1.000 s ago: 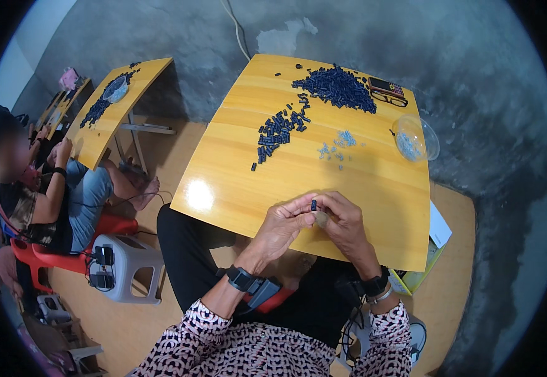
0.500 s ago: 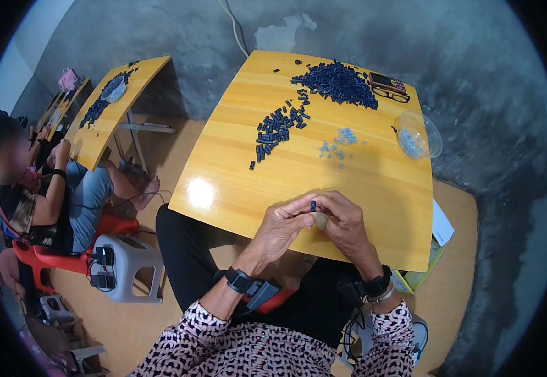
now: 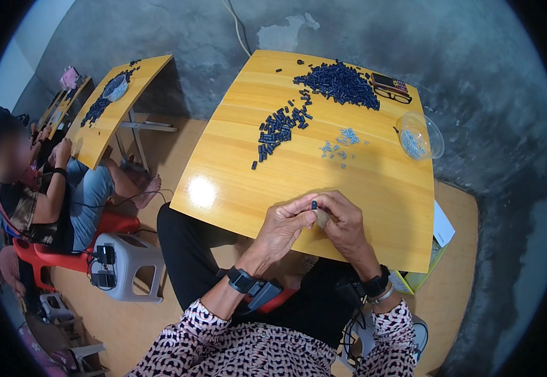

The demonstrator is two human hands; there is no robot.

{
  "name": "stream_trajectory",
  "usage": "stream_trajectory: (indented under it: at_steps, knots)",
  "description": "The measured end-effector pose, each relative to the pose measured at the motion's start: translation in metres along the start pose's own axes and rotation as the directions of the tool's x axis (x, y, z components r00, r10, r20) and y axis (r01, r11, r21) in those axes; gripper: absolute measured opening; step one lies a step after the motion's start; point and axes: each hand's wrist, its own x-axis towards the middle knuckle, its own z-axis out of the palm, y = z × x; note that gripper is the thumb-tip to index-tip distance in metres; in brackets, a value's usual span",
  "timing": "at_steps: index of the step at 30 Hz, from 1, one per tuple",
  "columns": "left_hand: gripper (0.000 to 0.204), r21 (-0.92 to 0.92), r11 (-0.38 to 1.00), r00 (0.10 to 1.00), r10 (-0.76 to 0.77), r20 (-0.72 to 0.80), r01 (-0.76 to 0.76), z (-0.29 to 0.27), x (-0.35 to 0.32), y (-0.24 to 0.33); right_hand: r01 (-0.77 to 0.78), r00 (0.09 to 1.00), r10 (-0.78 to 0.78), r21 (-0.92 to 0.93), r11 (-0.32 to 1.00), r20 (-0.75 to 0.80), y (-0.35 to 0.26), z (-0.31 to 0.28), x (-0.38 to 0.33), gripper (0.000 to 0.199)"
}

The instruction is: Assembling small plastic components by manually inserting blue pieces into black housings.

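Note:
Above the near edge of the wooden table, my left hand (image 3: 284,225) and my right hand (image 3: 345,221) meet, fingertips together. Between them they pinch a small black plastic piece (image 3: 314,205), only its upper end showing. Something tan (image 3: 321,218) covers the tip of my right thumb; whether tape or a finger cover I cannot make out. Beyond my hands lies a scatter of small silvery metal parts (image 3: 348,137), possibly screws. To its left a loose group of black pieces (image 3: 278,129) trails toward a bigger black heap (image 3: 339,85) at the far side.
A clear plastic tub (image 3: 415,136) holding silvery parts stands at the table's right edge. Eyeglasses (image 3: 393,95) and a phone-like device (image 3: 388,82) lie at the back right. Leftward, another person (image 3: 47,188) sits at a second table (image 3: 91,144), near a grey stool (image 3: 126,267).
Both hands stay in nearly the same spot, with the black piece still pinched between them. The fingers have shifted only slightly. The whole view has moved by a few pixels.

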Motion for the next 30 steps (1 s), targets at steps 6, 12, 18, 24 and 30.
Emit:
stream_trajectory:
  at_steps: [6,12,18,24,30]
  knots:
    - [0.048,0.006,1.000,1.000,-0.012,0.022,0.012,0.007,0.000,0.007,0.007,1.000,-0.008,-0.037,0.999,-0.014,-0.009,-0.004,-0.001,0.027]
    - [0.043,-0.022,0.997,0.988,-0.075,0.132,0.078,0.000,0.003,0.008,0.024,0.997,-0.028,-0.042,0.999,-0.074,-0.017,-0.005,-0.012,0.028]
    - [0.047,-0.065,0.988,0.979,-0.127,0.160,0.139,-0.001,0.006,0.008,0.024,0.985,-0.055,-0.186,0.982,-0.163,-0.019,-0.012,-0.019,0.024]
    - [0.047,-0.101,0.978,0.975,-0.168,0.143,0.184,-0.008,0.008,0.011,-0.154,0.893,-0.033,-0.372,0.915,-0.449,-0.037,-0.073,-0.052,0.016]
    - [0.045,-0.185,0.964,0.970,-0.159,0.185,0.193,-0.008,0.009,0.011,-0.337,0.686,0.030,-0.282,0.899,-0.727,0.004,-0.187,-0.141,0.015]
